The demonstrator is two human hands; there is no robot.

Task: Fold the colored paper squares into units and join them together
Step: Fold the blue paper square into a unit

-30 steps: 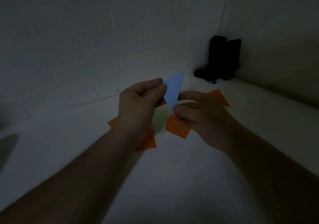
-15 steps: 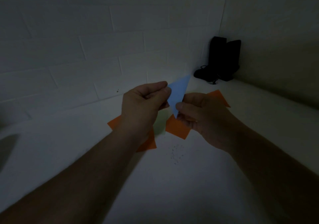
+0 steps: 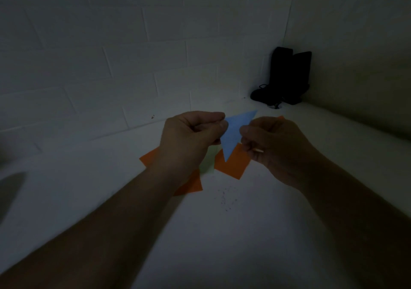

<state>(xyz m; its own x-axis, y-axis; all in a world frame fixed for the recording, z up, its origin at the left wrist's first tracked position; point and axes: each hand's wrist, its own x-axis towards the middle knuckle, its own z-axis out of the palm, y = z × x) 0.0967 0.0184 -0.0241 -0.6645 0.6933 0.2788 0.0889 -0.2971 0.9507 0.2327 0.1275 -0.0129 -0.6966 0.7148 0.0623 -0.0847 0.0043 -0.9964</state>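
Fingers of both hands pinch one blue triangle — early work — orange squares beneath it unfolded, nothing joined.

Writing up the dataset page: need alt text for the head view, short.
Two bare hands, the left hand and right hand, pinch a folded blue paper triangle above a white surface. Orange paper squares and a pale green one lie beneath, with a black object in the dim corner.
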